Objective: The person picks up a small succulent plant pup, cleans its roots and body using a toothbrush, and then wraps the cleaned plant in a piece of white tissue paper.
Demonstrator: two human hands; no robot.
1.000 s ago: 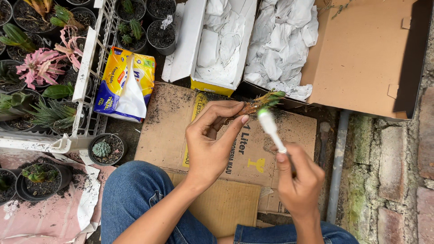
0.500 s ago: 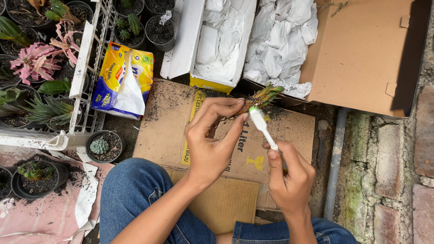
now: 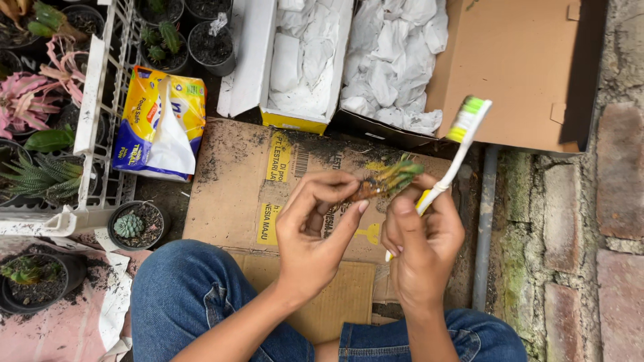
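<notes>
Left hand (image 3: 312, 231) pinches plant (image 3: 388, 179); right hand (image 3: 421, 245) holds toothbrush (image 3: 455, 151)

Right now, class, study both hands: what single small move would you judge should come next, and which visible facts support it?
Probably tilt the toothbrush back down so its bristles meet the small plant. The right hand holds the brush with its head raised, clear of the plant, while the left hand pinches the plant's brownish base above the soil-dusted cardboard. Whether the base is clean cannot be told.

A flattened cardboard sheet (image 3: 235, 181) dusted with soil is spread on the ground. Beyond it, two open boxes (image 3: 530, 74) stuffed with white paper (image 3: 392, 60) are seen. A yellow tissue pack (image 3: 161, 124) lies beside a white crate (image 3: 87, 134) of potted succulents (image 3: 131, 224).
</notes>
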